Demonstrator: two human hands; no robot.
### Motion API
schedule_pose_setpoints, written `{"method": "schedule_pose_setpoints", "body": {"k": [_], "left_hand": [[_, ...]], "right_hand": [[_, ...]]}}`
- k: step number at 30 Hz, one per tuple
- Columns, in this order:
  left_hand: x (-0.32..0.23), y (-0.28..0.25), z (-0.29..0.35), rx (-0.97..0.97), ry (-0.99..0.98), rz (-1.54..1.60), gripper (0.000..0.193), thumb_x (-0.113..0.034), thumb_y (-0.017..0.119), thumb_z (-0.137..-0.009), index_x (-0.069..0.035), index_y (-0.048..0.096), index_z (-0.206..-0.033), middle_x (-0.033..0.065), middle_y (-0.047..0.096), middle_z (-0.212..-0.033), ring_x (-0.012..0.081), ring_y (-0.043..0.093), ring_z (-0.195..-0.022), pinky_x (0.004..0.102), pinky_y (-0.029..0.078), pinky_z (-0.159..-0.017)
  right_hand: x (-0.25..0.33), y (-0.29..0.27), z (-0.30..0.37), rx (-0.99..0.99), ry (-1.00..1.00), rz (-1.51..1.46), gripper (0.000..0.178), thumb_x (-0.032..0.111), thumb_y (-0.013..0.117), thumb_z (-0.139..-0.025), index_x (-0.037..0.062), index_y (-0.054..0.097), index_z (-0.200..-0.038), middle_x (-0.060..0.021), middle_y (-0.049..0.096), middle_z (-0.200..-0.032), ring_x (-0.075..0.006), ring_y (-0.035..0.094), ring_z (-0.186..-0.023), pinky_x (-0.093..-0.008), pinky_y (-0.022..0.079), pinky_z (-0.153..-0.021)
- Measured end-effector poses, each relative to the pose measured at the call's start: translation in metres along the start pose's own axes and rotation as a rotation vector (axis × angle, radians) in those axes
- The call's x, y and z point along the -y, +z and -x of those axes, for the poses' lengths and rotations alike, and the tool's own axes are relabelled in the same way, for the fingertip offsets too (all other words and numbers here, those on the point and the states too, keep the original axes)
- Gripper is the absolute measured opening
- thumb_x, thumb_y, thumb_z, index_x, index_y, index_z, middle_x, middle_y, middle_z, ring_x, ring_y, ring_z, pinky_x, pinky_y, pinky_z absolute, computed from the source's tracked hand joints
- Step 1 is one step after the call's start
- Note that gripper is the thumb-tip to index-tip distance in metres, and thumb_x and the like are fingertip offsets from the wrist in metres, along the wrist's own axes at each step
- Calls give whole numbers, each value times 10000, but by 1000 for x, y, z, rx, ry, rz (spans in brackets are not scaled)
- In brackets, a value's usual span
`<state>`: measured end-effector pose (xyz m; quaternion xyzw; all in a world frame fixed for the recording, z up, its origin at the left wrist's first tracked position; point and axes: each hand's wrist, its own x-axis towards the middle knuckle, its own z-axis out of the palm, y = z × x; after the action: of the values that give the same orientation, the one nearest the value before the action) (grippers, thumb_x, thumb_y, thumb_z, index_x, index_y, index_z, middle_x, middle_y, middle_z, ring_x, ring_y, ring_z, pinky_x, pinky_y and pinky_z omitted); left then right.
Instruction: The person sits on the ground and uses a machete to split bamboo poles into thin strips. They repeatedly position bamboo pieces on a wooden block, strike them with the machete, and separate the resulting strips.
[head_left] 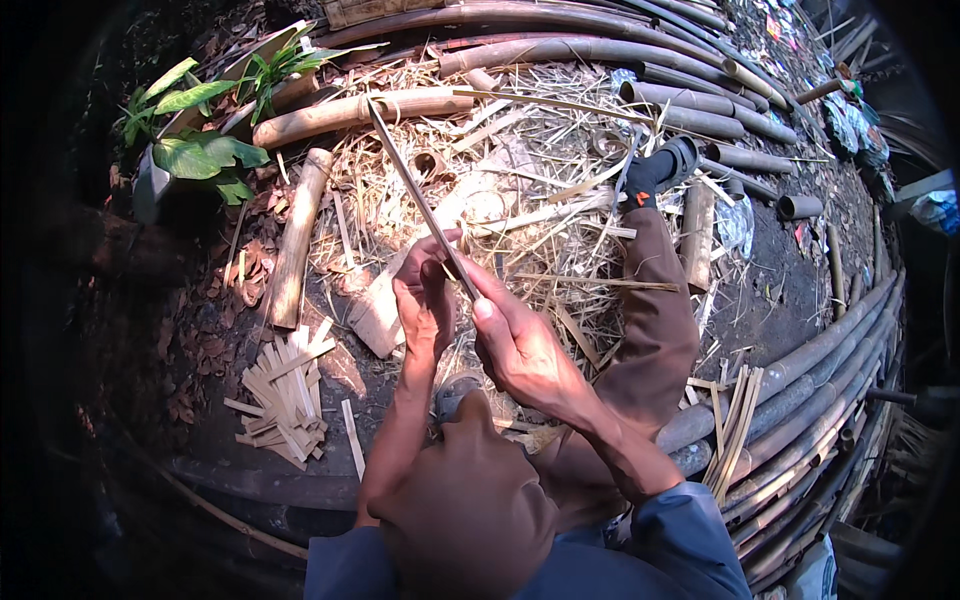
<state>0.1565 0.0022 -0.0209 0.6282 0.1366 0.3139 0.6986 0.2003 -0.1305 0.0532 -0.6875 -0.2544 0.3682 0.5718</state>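
In front of my knees, my right hand (525, 350) grips a long, narrow, dark knife (415, 190), thumb pressed along it. Its far end points up and to the left, over a thick bamboo piece (330, 115). Close against the knife's near part is my left hand (425, 290), with its fingers curled in. A small pale bit shows by those fingers, but what they hold is mostly hidden. Below and left of my left hand lies a pile of short, flat bamboo strips (290, 395). A pale wooden block (378, 315) rests on the ground beside my left wrist.
Bamboo shavings (560, 240) cover the ground ahead, where my right foot (660, 170) is stretched out. Long bamboo poles (590, 50) lie across the back, and more poles (800, 400) are stacked at right with thin strips (735, 430) leaning there. A leafy plant (190, 150) stands at left.
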Motion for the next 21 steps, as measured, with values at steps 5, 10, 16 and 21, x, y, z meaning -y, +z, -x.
{"method": "schedule_pose_setpoints", "body": {"k": [5,10,16,21], "left_hand": [[43,-32,2,-352,71,-387,699,-556,213,-1013,9,416,-1371,159,525,-1256,240,495,-1160,386,373,-1002],[-24,-7,-33,-8,589,-677,649,-434,756,-793,-1,538,-1224,167,532,-1206,287,531,-1094,406,422,-941],[-34,27,-76,374,439,-724,289,-100,732,-805,-39,566,-1033,119,590,-906,239,631,-784,332,524,-671],[-36,66,-112,704,491,-891,191,-165,689,-852,-9,592,-901,89,542,-816,209,574,-695,329,456,-609]], "right_hand": [[-28,6,-23,-43,102,82,528,382,371,-1020,65,387,-1442,-135,616,-727,-221,636,-728,-383,488,-723],[-43,-12,-34,-75,-27,36,564,382,485,-973,56,398,-1426,-95,580,-700,-176,562,-641,-352,460,-627],[-59,-41,-49,-154,-158,201,563,284,619,-780,15,525,-1265,-148,635,-779,-239,629,-720,-371,507,-690],[-85,-80,-76,-146,-105,216,232,220,603,-759,4,597,-843,-79,619,-664,-174,570,-588,-347,469,-550]]}}
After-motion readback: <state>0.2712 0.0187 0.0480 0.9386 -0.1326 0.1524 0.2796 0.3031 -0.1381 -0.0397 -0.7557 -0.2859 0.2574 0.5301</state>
